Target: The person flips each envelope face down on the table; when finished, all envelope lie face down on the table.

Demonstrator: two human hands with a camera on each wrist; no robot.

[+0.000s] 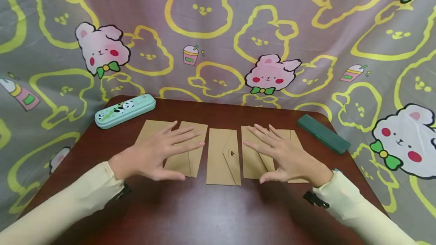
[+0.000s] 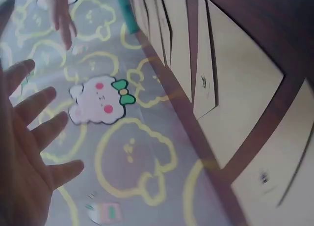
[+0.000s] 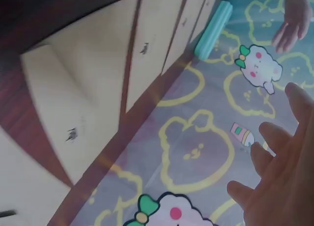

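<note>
Brown paper envelopes (image 1: 218, 156) lie in a row on the tabletop (image 1: 211, 214); left hand (image 1: 159, 152) and right hand (image 1: 286, 156) spread above, holding nothing. Light, flat contact should best keep the paper uncreased.

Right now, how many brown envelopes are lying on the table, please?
5, left to right: far-left envelope, second envelope, middle envelope, fourth envelope, far-right envelope. In the head view, the left hand and right hand partly block the outer four; any stacked beneath would be hidden.
</note>
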